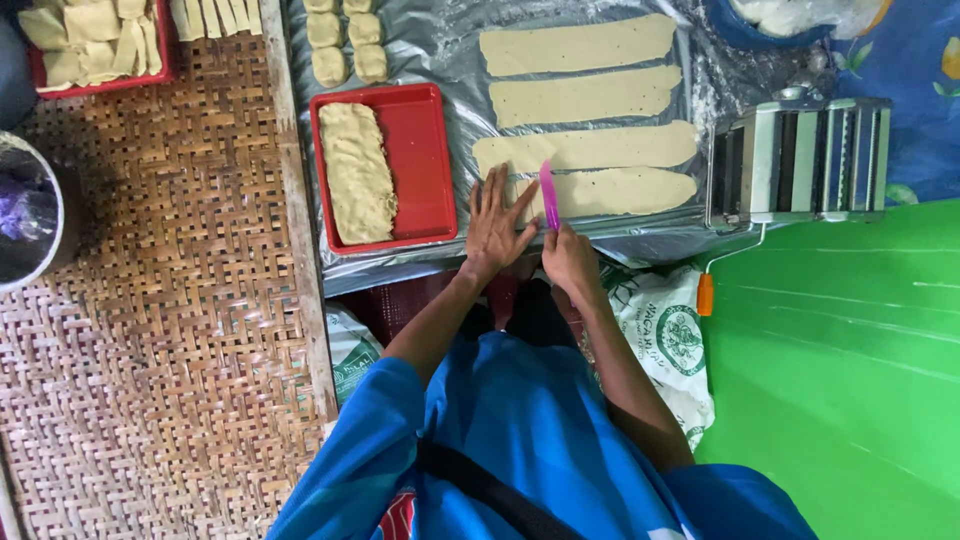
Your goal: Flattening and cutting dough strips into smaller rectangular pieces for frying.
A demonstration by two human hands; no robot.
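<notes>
Several long flat dough strips lie side by side on a plastic-covered table [450, 60]. My left hand [497, 224] presses flat, fingers spread, on the left end of the nearest dough strip [620, 190]. My right hand [570, 262] grips a pink plastic cutter [549, 196], whose blade stands across that strip just right of my left hand. The other strips [585, 96] lie farther back, untouched.
A red tray [425, 160] holding a slab of dough sits left of my hands, with small dough lumps [345, 45] behind it. A metal pasta roller [800, 160] with an orange-handled crank stands at the right. Another red tray of cut pieces [95, 45] rests on the woven mat.
</notes>
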